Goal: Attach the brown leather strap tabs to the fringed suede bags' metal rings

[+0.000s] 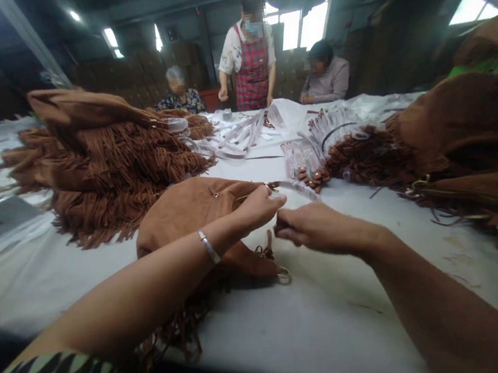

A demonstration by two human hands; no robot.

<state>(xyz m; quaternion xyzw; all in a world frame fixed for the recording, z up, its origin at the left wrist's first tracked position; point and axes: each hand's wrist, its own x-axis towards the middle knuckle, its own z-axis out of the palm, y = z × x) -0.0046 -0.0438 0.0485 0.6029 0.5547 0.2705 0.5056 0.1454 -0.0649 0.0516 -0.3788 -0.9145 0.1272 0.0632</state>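
A brown suede-like bag (179, 211) with fringe lies on the white-covered table in front of me, under my left forearm. My left hand (261, 207) is closed at the bag's right end, beside small metal hardware. A plastic-wrapped strap (297, 187) runs off to the right from there. Close by, my right hand (312, 227) is closed, its thumb and fingers pinched together. Whatever is in that pinch is too small and dark to make out. Below the hands, a metal ring (283, 275) sits at a lower corner of the bag, near a knotted brown cord (264, 250).
A tall stack of fringed brown bags (106, 150) stands at left; another brown pile (452, 129) is at right. Wrapped straps with metal ends (308, 169) lie ahead. Across the table (339, 315), one person (250, 58) stands between two seated people.
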